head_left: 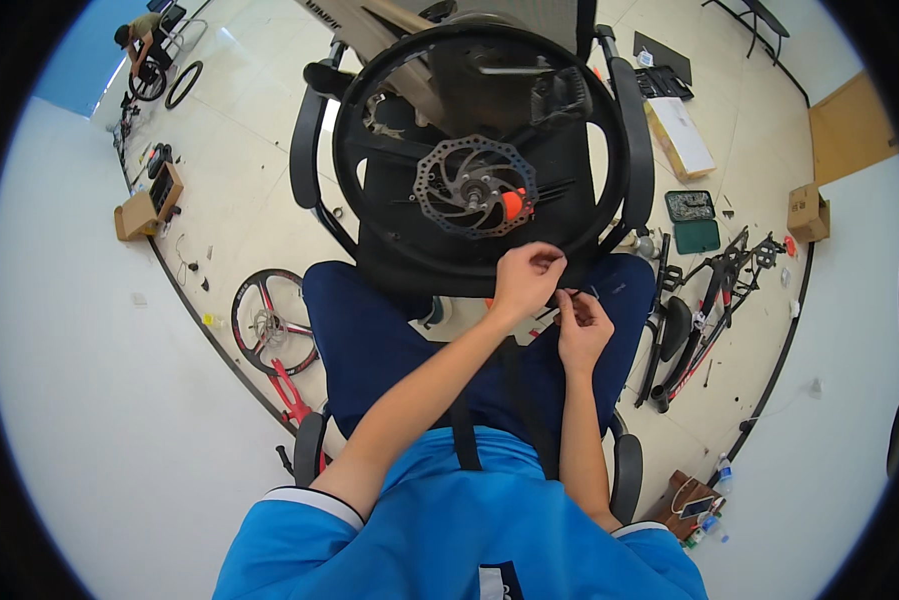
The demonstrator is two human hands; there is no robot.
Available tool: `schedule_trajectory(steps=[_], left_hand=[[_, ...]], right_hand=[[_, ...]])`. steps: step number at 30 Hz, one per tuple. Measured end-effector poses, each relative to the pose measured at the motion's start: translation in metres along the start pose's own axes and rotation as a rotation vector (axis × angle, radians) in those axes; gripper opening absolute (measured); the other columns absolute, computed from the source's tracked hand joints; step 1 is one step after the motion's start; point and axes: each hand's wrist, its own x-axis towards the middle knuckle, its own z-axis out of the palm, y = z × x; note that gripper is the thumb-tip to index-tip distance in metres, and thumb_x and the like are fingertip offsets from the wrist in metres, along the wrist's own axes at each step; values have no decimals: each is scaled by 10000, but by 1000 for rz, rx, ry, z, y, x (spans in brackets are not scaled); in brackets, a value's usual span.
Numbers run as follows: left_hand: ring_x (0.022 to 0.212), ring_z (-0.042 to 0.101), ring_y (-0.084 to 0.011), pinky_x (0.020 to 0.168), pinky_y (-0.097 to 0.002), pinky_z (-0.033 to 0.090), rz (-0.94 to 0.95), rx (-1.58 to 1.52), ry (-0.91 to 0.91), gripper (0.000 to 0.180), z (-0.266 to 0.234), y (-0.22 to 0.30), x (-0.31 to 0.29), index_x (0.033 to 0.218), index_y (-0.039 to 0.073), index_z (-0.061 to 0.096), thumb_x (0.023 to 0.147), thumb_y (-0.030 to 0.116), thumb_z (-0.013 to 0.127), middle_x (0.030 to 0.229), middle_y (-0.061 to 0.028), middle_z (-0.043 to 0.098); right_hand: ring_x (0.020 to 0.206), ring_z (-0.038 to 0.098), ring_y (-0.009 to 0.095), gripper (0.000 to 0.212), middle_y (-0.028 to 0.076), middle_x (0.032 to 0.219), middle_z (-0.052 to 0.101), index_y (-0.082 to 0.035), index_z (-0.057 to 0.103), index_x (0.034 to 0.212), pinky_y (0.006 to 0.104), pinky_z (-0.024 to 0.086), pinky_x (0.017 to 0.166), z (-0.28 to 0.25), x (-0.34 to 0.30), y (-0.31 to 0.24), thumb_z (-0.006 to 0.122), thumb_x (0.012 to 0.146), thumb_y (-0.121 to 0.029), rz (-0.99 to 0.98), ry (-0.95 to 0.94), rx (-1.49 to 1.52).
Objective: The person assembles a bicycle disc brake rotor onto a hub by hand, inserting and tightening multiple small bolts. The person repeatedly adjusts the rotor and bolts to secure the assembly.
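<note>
wheel: propped on a chair, disc already on
left hand: pinched shut at rim, contents hidden
right hand: pinching a thin black bit
left: looks like fiddly rim work ongoing

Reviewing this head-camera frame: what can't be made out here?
- What the left hand and right hand pinch at the wheel rim: too small.
- The wheel's far side: hidden behind it.
- Contents of the green case: too small.
</note>
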Motion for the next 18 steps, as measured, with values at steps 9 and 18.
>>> schedule_trajectory(steps=[9,18], left_hand=[[812,699,-152,749,-276,578,-131,-670,292,243,-82,27,-20,1132,-62,692,957,107,706,953,-108,730],[694,705,-132,633,-242,575,124,-318,350,197,-93,31,8,1011,-81,732,949,104,701,824,-103,736]], right_hand=[[712,697,128,94,83,861,733,69,688,911,251,575,688,34,0,-28,728,914,-16,-23,-133,82],[702,698,143,108,99,837,724,60,685,908,258,558,679,64,-12,-50,719,926,-41,-22,-261,60]])
